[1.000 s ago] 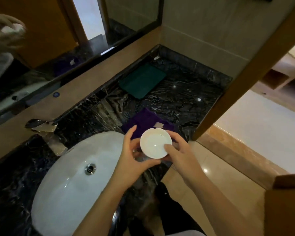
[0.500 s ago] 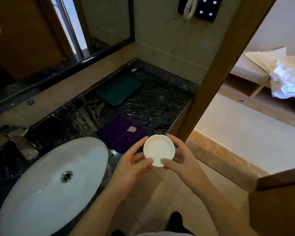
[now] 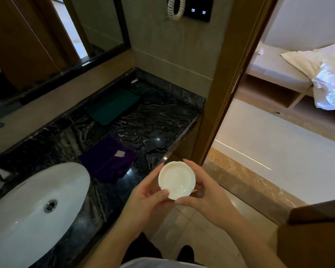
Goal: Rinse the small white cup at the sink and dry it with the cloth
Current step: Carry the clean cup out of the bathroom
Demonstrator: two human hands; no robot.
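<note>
- The small white cup [image 3: 177, 180] sits in a two-handed grip, mouth up and tilted toward the camera, showing a round, smooth, glossy inside with a faint sheen near its lower rim.
- The left hand [image 3: 143, 198] grasps its left edge, thumb on the lower rim and fingers along the side.
- The right hand [image 3: 205, 194] grasps the right edge, thumb at the bottom rim, fingers curled behind.
- The grip hovers past the front corner of the dark marble desk [image 3: 155, 120], above the tiled floor.
- Left of the grip, on the desk, lies the purple cloth [image 3: 108, 161]; further left, the white sink [image 3: 33, 206].
</note>
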